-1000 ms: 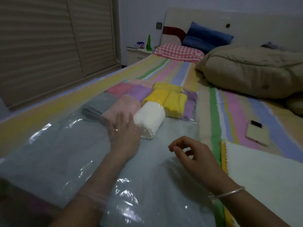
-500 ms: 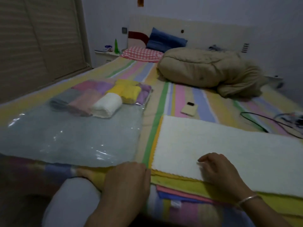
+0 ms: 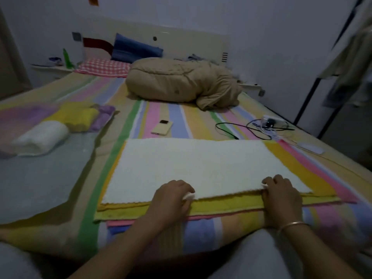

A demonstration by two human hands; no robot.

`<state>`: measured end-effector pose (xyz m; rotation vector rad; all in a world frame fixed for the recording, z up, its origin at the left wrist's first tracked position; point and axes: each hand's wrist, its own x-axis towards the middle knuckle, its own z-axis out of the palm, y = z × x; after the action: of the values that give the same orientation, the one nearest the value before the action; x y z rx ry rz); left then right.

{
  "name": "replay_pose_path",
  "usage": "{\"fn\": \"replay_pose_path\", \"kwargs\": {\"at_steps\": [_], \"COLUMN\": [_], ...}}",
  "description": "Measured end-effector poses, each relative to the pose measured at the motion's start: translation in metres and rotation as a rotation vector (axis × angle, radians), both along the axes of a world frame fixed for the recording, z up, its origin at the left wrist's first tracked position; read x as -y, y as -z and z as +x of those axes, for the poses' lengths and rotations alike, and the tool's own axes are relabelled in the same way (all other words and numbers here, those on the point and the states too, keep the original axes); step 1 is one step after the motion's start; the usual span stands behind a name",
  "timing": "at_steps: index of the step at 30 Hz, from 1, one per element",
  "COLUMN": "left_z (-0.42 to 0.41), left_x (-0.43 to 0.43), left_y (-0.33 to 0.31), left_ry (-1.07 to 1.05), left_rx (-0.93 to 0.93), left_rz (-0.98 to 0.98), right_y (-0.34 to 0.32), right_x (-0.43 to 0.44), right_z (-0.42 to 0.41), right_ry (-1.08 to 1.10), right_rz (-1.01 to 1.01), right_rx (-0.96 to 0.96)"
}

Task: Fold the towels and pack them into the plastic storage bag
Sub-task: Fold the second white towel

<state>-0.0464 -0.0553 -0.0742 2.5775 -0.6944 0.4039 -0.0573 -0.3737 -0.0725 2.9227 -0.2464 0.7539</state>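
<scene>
The white towel (image 3: 201,168) lies flat on the bed (image 3: 177,121) straight in front of me. Its long axis runs left to right across my body and its short sides point away toward the headboard. It is the top sheet of a small stack, with a yellow towel (image 3: 221,204) directly beneath it and the edge of a pink towel (image 3: 213,216) showing under that.

Both of my hands are on the near long edge. My left hand (image 3: 171,196) has its fingers curled down over the hem about a third of the way in from the left corner, and a bit of white cloth is pinched up under the fingertips. My right hand (image 3: 281,192) is curled over the same hem nearer the right end, gripping it as well. Neither hand is at a corner, so the ends of the edge hang free outside my grip.

Since I hold the near edge and the far edge lies parallel beyond it, I judge the fold goes straight away from me, lifting the hem to meet the far one. Only the white layer should rise, so my pinch must not catch the yellow one.

The plastic storage bag (image 3: 40,178) lies to my left, beside the stack, with a rolled white towel (image 3: 40,137) and other folded towels already inside. My left hand is the nearer one to it.
</scene>
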Motion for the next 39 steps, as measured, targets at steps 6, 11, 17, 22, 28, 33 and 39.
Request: {"fn": "replay_pose_path", "kwargs": {"at_steps": [6, 11, 17, 22, 28, 33, 39], "left_z": [0.01, 0.011, 0.016, 0.027, 0.035, 0.05, 0.081], "left_x": [0.005, 0.007, 0.0, -0.023, -0.041, -0.032, -0.033], "left_y": [0.011, 0.01, -0.001, -0.022, -0.023, -0.018, -0.012], "left_ry": [-0.027, -0.04, -0.159, -0.431, -0.486, -0.427, -0.393], "left_rx": [-0.043, -0.121, -0.469, -0.869, -0.88, -0.689, -0.694], "left_rz": [0.012, -0.021, -0.468, -1.224, -1.184, -0.978, -0.901], "right_y": [-0.016, -0.023, -0.036, -0.016, -0.027, -0.009, -0.01], "right_x": [0.018, 0.002, -0.07, -0.143, -0.145, -0.139, -0.171], "right_z": [-0.002, 0.01, 0.042, 0.042, 0.059, 0.099, 0.119], "right_ry": [0.224, 0.165, -0.451, -1.061, -0.88, -0.337, -0.802], "right_rz": [0.091, 0.014, -0.111, -0.044, 0.287, 0.511, 0.956], "right_rx": [-0.016, 0.062, 0.286, 0.019, 0.04, -0.339, -0.381]}}
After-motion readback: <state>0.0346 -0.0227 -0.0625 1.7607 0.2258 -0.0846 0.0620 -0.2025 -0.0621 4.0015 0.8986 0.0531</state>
